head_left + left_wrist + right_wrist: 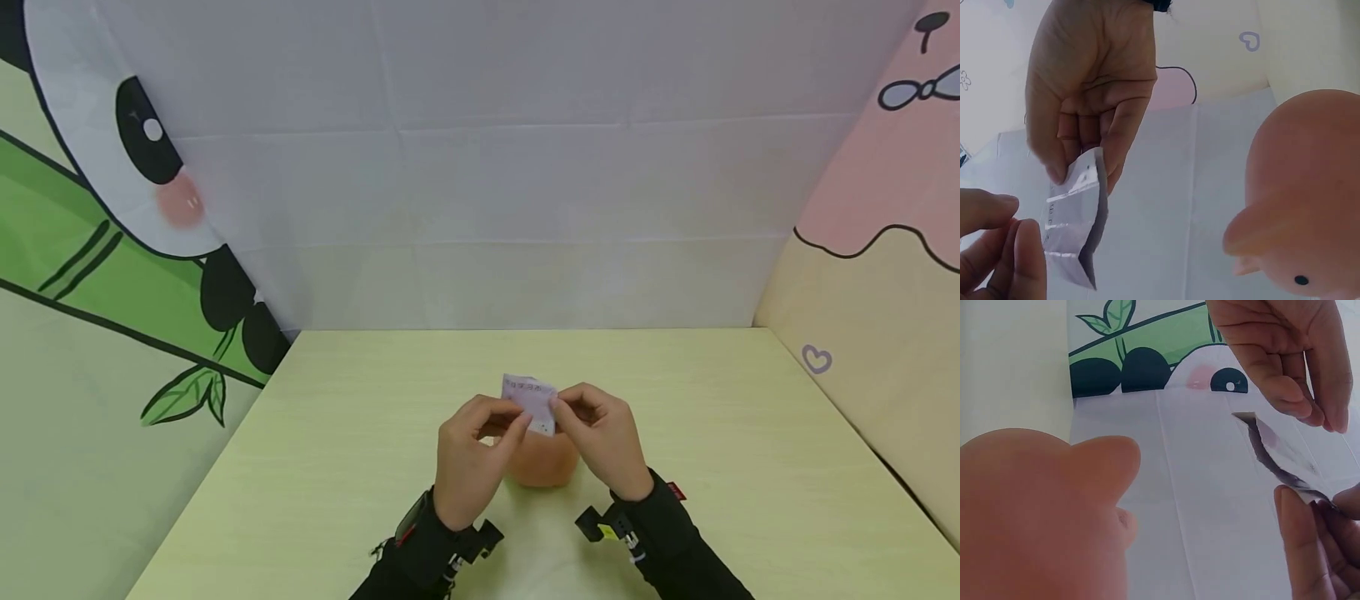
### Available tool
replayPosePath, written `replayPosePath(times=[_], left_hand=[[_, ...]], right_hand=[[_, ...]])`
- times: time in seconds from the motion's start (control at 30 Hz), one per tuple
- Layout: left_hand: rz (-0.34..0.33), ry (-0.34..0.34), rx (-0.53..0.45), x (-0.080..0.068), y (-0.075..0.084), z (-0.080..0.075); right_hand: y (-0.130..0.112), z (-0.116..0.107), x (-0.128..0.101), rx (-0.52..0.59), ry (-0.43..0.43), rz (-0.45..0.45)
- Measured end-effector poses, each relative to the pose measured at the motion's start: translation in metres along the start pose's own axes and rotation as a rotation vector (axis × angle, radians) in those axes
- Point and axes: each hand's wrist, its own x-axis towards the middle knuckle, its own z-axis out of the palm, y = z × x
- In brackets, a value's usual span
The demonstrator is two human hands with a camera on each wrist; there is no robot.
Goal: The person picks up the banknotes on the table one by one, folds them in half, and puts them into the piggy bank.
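Observation:
A creased, folded purplish banknote (531, 398) with printed characters is pinched at one edge between the thumb and fingers of my right hand (606, 437). Both wrist views show its folds, and the right wrist view shows its dark, bent side (1269, 459). My left hand (471, 457) is bent beside the note, fingertips close to its edge. Its thumb and fingers have nothing between them in the right wrist view (1291, 356). Below and behind the note sits a rounded peach-coloured pig figure (543, 461); its ear and dark eye show in the left wrist view (1310, 169).
The pale wooden table (337, 433) spreads to both sides of the hands. A white cloth backdrop (480, 192) rises at its back edge. Cartoon-printed walls (862, 308) stand to the sides. Small black cameras (486, 540) sit at both wrists.

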Motion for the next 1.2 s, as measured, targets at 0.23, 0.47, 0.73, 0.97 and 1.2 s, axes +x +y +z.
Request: replayPosePath(times=[0.23, 0.47, 0.73, 0.97, 1.2], left_hand=[[-0.169, 0.057, -0.032, 0.007, -0.003, -0.012], [-0.393, -0.036, -0.218, 0.01, -0.008, -0.012], [-0.538, -0.131, -0.353, 0.01, -0.012, -0.01], [-0.56, -0.133, -0.377, 0.011, -0.015, -0.006], [-0.573, -0.113, -0.371, 0.011, -0.015, -0.007]], right_hand=[[-0.005, -0.003, 0.001, 0.0, -0.002, 0.041], [-0.004, -0.005, 0.0, 0.0, -0.043, 0.005], [-0.004, -0.004, 0.0, 0.022, -0.088, -0.008], [-0.003, -0.004, 0.0, 0.037, -0.107, 0.01], [-0.005, -0.004, 0.001, 0.027, -0.108, 0.025]])
